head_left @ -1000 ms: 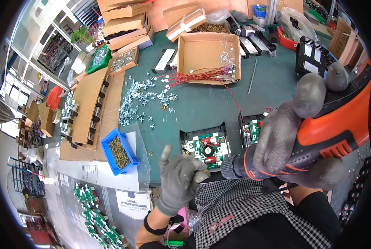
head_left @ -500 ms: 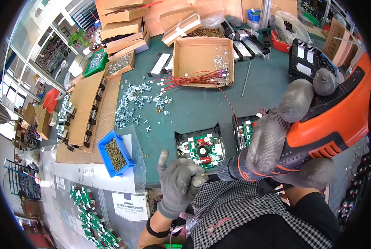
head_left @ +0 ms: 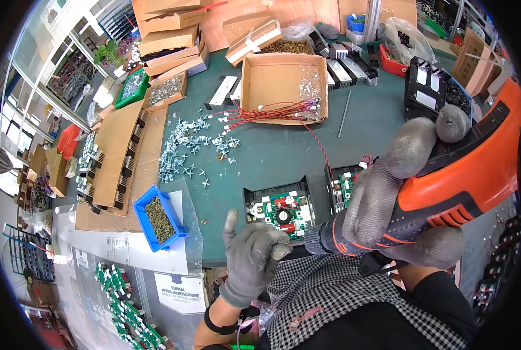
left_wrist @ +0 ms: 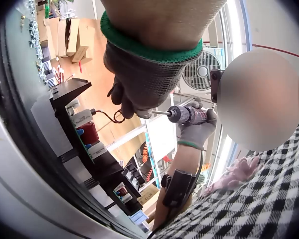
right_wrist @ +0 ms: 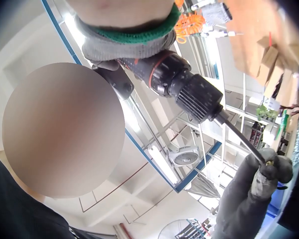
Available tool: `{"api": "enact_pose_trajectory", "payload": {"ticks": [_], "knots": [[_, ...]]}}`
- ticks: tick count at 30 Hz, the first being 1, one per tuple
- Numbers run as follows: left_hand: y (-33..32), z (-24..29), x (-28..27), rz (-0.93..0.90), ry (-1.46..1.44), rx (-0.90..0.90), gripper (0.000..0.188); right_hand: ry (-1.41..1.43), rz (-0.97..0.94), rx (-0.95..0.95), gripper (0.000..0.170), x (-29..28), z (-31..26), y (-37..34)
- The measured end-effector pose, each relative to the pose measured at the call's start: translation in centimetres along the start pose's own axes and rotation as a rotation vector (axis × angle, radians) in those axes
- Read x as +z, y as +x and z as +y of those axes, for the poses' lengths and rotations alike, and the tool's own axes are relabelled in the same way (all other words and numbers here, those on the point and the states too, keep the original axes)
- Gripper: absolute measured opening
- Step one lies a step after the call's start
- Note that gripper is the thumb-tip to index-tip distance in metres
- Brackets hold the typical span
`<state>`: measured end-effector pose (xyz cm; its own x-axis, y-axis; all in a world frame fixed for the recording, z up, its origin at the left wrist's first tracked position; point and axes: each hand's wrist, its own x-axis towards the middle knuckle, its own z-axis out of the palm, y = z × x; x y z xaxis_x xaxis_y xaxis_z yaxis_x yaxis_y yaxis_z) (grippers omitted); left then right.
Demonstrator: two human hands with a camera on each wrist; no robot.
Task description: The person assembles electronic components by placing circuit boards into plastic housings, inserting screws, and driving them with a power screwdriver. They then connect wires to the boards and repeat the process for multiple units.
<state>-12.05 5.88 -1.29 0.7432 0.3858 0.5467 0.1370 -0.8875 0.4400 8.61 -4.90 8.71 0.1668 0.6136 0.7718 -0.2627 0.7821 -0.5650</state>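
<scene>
My gloved right hand grips an orange and black cordless drill; its chuck carries a long steel bit. With thumb and fingers my gloved left hand pinches a small brass-coloured screw at the bit's tip, while one finger sticks out away from the others. Just beyond the two hands, a black housing holds a green circuit board with red parts and a dark round coil. A second housing with a board is partly hidden behind the drill and right hand.
A blue bin of small screws stands left of the hands. Loose silvery cross-shaped pieces lie on the green table. Further back are red twisted wires, a cardboard tray and a thin metal rod.
The head view has shifted a little, so the table appears further left. The left hand keeps pinching the screw at the bit, and the right hand keeps hold of the drill.
</scene>
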Motion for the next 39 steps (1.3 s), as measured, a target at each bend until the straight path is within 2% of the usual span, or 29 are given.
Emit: {"api": "enact_pose_trajectory", "payload": {"ticks": [9, 12, 18, 21, 24, 27, 28, 30, 32, 34, 37, 39], "knots": [[0.0, 0.1, 0.0, -0.005, -0.016, -0.029, 0.037, -0.036, 0.079, 0.041, 0.087, 0.7, 0.0, 0.1], [0.0, 0.1, 0.0, 0.0, -0.007, 0.0, 0.017, -0.055, 0.118, 0.061, 0.087, 1.1, -0.1, 0.1], [-0.2, 0.0, 0.3, 0.009, -0.055, 0.026, 0.017, -0.092, 0.152, 0.06, 0.085, 0.8, 0.1, 0.1], [-0.3, 0.1, 0.3, 0.005, -0.046, 0.01, 0.032, -0.133, 0.19, 0.078, 0.084, 1.2, -0.1, 0.0], [-0.7, 0.2, 1.0, 0.05, 0.048, 0.019, 0.031, -0.159, 0.254, 0.119, 0.084, 1.9, -0.9, 0.0], [-1.0, 0.0, 1.8, 0.097, 0.018, 0.007, 0.029, -0.103, 0.319, 0.175, 0.081, 2.3, -1.1, -0.1], [-1.0, -0.1, 2.1, 0.086, -0.001, -0.006, 0.028, -0.002, 0.341, 0.199, 0.081, 1.8, -0.7, -0.2], [-1.1, -0.2, 2.6, 0.065, -0.042, -0.032, 0.026, -0.095, 0.321, 0.209, 0.079, 1.3, 0.2, -0.7], [-0.7, -0.2, 1.6, 0.004, 0.073, -0.021, 0.026, -0.486, 0.233, 0.182, 0.077, 1.3, 1.2, -1.2], [-0.3, -0.7, 0.5, -0.076, 0.131, -0.059, 0.026, -0.613, 0.2, 0.193, 0.077, 0.7, 2.3, -2.0], [-0.1, -1.4, -0.7, -0.222, 0.105, -0.164, 0.033, -0.481, 0.296, 0.302, 0.075, 0.4, 3.2, -2.9], [-0.5, -1.7, 0.0, -0.254, 0.102, -0.121, 0.032, -0.351, 0.423, 0.409, 0.074, 1.0, 3.2, -2.8]]}}
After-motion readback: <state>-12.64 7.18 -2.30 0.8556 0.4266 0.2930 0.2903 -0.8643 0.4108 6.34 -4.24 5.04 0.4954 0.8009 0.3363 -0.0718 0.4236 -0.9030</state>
